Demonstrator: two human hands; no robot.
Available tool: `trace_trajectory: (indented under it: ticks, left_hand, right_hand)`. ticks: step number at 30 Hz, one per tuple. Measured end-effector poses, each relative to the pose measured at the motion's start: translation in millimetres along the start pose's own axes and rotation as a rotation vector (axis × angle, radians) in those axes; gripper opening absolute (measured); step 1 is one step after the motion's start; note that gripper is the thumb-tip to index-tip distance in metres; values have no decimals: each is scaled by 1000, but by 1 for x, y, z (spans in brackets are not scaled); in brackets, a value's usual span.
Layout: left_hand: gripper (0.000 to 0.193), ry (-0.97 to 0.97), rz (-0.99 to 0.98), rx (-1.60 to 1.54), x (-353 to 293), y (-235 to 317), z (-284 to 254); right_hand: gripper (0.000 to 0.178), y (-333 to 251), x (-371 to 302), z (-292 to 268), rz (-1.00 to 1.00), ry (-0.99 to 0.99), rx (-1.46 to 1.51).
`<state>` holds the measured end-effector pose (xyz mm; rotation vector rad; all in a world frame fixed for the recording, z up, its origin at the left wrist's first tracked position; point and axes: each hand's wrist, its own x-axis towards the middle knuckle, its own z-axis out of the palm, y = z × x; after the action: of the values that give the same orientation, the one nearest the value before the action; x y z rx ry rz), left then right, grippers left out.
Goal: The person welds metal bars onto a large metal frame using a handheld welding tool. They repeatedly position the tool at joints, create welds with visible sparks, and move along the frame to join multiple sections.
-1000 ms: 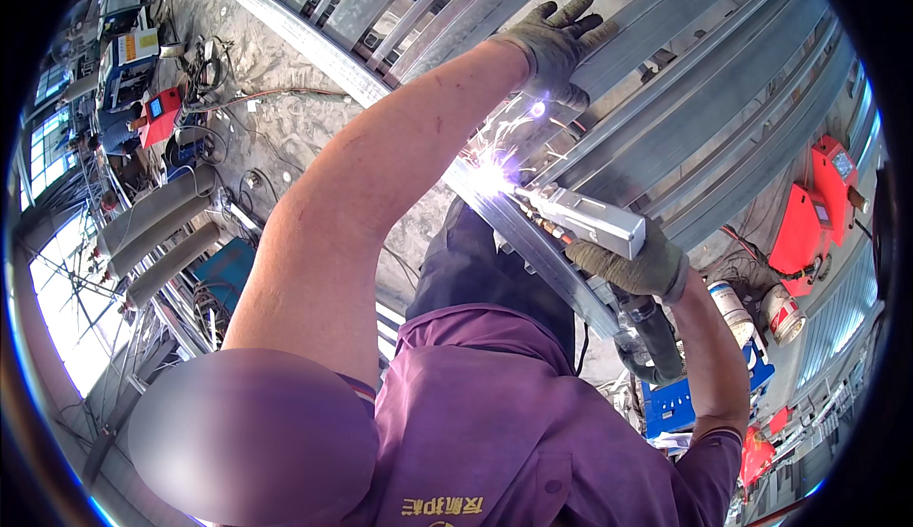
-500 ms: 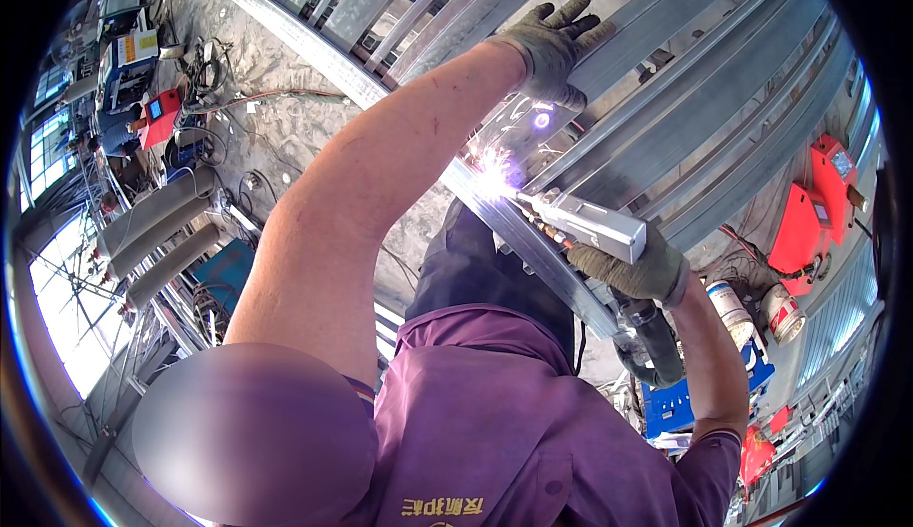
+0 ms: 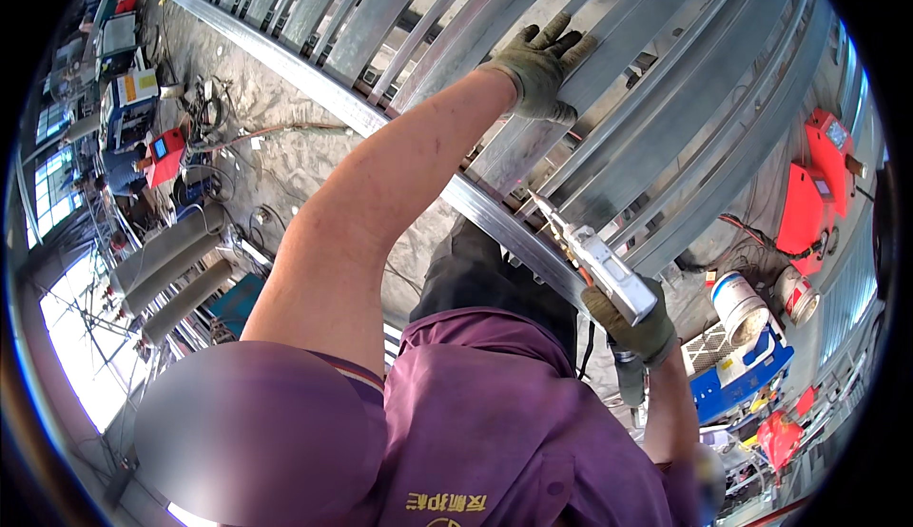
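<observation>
While the left hand [image 3: 540, 75] lies on metal slats [image 3: 656, 9], fingers splayed and unclenched, the right hand [image 3: 647, 332] grasps a white nozzled tool [image 3: 609, 273].

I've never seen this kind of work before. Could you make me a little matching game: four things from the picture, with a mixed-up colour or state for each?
Things:
1. left hand
2. right hand
3. tool
4. shirt

Colours or states:
A. closed around something
B. purple
C. spread over metal bars
D. pale, with a narrow tip

Pairs: 1-C, 2-A, 3-D, 4-B
</observation>
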<state>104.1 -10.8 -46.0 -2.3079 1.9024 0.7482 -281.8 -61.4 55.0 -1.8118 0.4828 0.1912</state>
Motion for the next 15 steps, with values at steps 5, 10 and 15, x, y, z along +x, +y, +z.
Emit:
trace_trajectory:
  ticks: [5, 10, 15]
  left_hand:
    - [126, -16, 18, -4, 3, -3, 1]
    - [127, -67, 36, -48, 3, -3, -10]
    - [106, -82, 103, -64, 0, -22, -34]
  right_hand:
    - [32, -6, -21, 30, -40, 127, -148]
    - [31, -25, -30, 59, 61, 215, -77]
    - [30, -37, -29, 86, 63, 253, -59]
